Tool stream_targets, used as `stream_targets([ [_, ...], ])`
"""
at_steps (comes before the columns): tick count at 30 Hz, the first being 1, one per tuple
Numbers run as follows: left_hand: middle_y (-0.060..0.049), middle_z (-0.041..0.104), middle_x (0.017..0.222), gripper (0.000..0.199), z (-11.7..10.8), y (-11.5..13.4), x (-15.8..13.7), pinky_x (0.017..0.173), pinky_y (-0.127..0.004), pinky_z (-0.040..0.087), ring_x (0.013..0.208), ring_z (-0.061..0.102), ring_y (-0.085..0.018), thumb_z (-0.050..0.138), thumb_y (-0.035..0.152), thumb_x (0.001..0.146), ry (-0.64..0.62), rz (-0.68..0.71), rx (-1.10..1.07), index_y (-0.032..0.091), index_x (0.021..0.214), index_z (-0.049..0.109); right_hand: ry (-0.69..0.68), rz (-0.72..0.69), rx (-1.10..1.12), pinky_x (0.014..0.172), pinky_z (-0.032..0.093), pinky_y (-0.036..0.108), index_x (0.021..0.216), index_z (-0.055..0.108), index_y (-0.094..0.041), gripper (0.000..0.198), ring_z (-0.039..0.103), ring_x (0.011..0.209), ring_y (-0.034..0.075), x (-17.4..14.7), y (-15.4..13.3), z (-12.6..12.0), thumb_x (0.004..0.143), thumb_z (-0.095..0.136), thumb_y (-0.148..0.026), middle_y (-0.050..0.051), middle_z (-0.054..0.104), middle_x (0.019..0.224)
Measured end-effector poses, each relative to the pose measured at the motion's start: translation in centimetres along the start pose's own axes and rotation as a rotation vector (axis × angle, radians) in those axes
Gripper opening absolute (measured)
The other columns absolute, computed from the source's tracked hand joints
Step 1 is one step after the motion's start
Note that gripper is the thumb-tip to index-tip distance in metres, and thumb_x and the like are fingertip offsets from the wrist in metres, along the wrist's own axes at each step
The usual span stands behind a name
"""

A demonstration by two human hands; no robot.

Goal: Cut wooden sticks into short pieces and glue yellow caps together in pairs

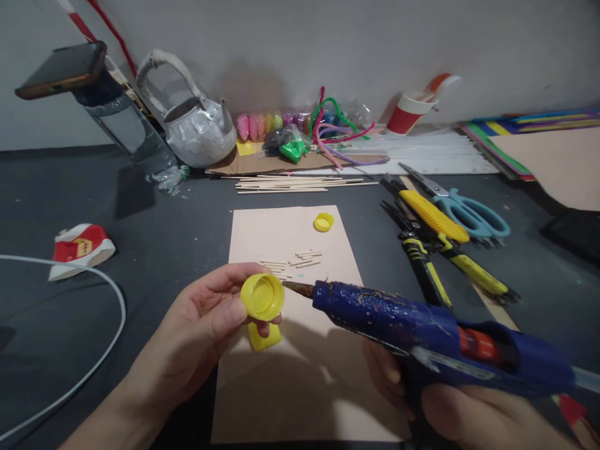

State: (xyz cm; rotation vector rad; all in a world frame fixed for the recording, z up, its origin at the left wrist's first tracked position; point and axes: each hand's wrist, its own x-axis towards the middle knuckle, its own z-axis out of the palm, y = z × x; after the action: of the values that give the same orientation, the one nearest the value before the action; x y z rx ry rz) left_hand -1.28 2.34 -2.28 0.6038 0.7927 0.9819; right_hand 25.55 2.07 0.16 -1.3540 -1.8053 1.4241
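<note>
Between the thumb and fingers of my left hand (201, 319) is a yellow bottle cap (263, 297), its hollow side facing up toward me. My right hand (473, 412) is wrapped round the grip of a dark blue hot glue gun (389, 319). The gun's nozzle points left, and its tip is at the cap's right rim; whether they touch I cannot tell. Below the held cap lies another yellow piece (265, 336), partly covered by my fingers. A second yellow cap (324, 222) rests at the far end of the pale paper sheet (300, 387). Short cut sticks (307, 258) lie on the sheet.
Long wooden sticks (300, 184) lie behind the sheet. To the right are a yellow cutter knife (434, 215), pliers (426, 269) and blue-handled scissors (469, 212). A silver kettle-shaped pot (201, 134) and a water bottle (135, 131) stand back left. A white cable (122, 306) curves at left.
</note>
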Motion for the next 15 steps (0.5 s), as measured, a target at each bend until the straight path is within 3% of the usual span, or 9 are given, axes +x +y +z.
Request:
stream_targets([
  [3, -0.003, 0.074, 0.084, 0.026, 0.06, 0.03, -0.04, 0.074, -0.017, 0.054, 0.074, 0.068, -0.011, 0.071, 0.025, 0.086, -0.002, -0.003, -0.002, 0.02, 0.112, 0.073, -0.02, 0.018, 0.087, 0.045, 0.055, 0.02, 0.058, 0.068, -0.028, 0.017, 0.064, 0.049, 0.017, 0.06, -0.13, 0.02, 0.072, 0.066, -0.038, -0.002, 0.068, 0.057],
  [10, -0.004, 0.074, 0.083, 0.027, 0.32, 0.05, -0.09, 0.071, -0.017, 0.054, 0.073, 0.068, -0.012, 0.076, 0.026, 0.083, 0.027, -0.014, -0.015, 0.02, 0.109, 0.075, -0.022, 0.029, 0.093, 0.047, 0.055, 0.019, 0.06, 0.068, -0.028, 0.009, 0.067, 0.052, 0.017, 0.11, -0.21, -0.21, 0.068, 0.065, -0.031, -0.002, 0.069, 0.06],
  [15, -0.004, 0.075, 0.083, 0.029, 0.35, 0.02, 0.1, 0.073, -0.018, 0.053, 0.073, 0.068, -0.012, 0.078, 0.029, 0.08, 0.027, -0.008, 0.008, 0.02, 0.107, 0.075, 0.027, 0.023, -0.009, 0.039, 0.051, 0.019, 0.058, 0.068, -0.028, 0.016, 0.062, 0.044, 0.016, 0.14, -0.27, -0.1, 0.069, 0.064, -0.04, -0.003, 0.067, 0.054],
])
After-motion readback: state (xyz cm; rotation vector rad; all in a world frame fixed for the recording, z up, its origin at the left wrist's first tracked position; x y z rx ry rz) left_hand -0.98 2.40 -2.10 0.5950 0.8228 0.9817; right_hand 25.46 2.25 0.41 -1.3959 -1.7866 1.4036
